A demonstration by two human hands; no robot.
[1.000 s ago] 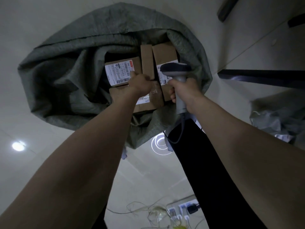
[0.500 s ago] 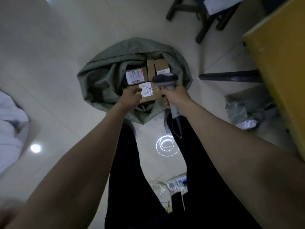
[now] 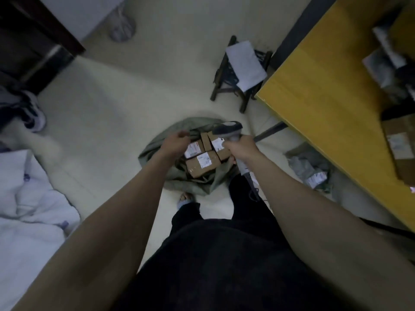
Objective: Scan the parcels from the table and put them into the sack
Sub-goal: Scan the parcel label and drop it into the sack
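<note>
Down on the floor, the sack [image 3: 179, 176] sits slumped open between our feet and the table [image 3: 325, 90], close enough that we need only turn and lower a parcel in. Several brown parcels [image 3: 202, 163] already lie inside it, packed side by side with their white labels facing up, so each one lies flat and leaves room for the next.

Our right hand [image 3: 241, 147] is wrapped firmly around the handle of the scanner [image 3: 229, 129], its head pointing forward over the sack; we hold it in this hand so the other is free for lifting. Our left hand [image 3: 176, 141] hovers above the sack's left edge with its fingers curled; the blur makes it hard to say, but it seems to hold nothing, and we cannot tell whether it touches the cloth.

More parcels [image 3: 399, 149] wait on the yellow table at our right, so in our judgement the work is only partly done. A small stool [image 3: 242, 70] stands beyond the sack, and a crumpled grey bag [image 3: 310, 169] lies under the table's edge.
</note>
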